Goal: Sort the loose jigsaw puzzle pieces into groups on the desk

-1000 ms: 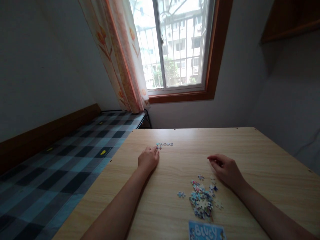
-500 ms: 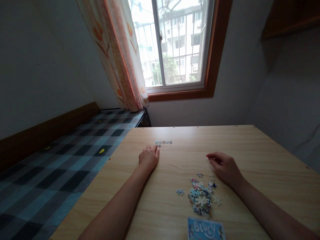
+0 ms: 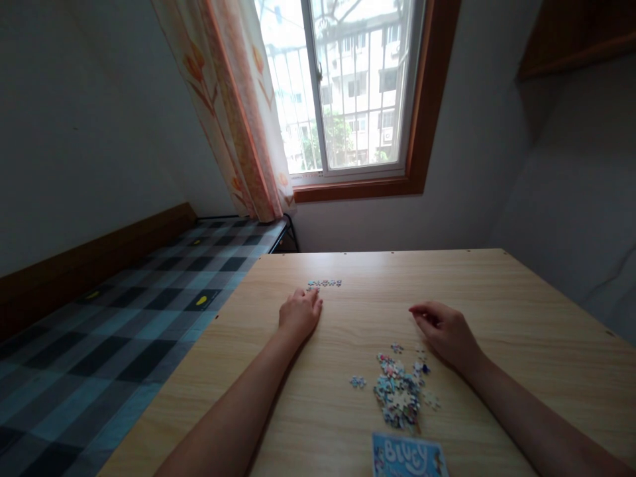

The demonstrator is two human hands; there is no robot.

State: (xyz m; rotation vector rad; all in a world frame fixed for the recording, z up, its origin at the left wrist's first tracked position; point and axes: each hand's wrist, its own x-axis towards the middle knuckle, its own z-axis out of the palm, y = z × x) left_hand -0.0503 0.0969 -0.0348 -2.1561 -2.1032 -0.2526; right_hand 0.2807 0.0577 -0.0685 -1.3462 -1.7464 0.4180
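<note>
My left hand (image 3: 301,313) rests palm down toward the far side of the table, its fingers stretched out and slightly apart. Its fingertips touch the small second row of puzzle pieces (image 3: 312,289), partly covering it. Just beyond lies a short joined row of puzzle pieces (image 3: 325,283). My right hand (image 3: 443,328) lies on the table at the right, fingers curled in with the thumb side up, and nothing shows in it. Nearer to me is a heap of loose puzzle pieces (image 3: 397,394), several of them pale side up.
All this is on a light wooden table (image 3: 521,311). A blue puzzle box (image 3: 410,456) marked "Bluey" sits at the near edge. Stray pieces (image 3: 358,381) lie left of the heap. A bed with a checked cover (image 3: 163,311) adjoins the left side; a window (image 3: 358,93) is ahead.
My left hand has shifted slightly right, and its fingers now lie along the short second row. My right hand has stayed in place.
</note>
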